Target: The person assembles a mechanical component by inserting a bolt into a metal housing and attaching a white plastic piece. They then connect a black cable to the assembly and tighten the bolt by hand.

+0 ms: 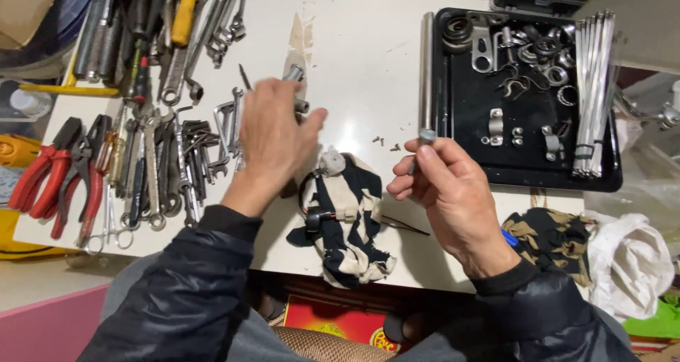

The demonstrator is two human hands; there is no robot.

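Note:
My left hand (275,137) reaches over the white table (361,57), its fingers closed around a small grey metal part (293,74) next to the spread of wrenches. My right hand (448,188) pinches a small grey round metal piece (427,134) between thumb and fingertips, just left of the black tray (460,107). Between the hands lies a black-and-cream striped cloth (350,224) with a small grey component (331,161) and a black clip with red wire resting on it.
Wrenches and hex keys (188,146), red-handled pliers (53,174) and screwdrivers cover the table's left. The black tray holds rings, brackets and a bundle of steel rods (591,86). A long steel tube (425,68) lies beside it. Rags (627,259) sit right.

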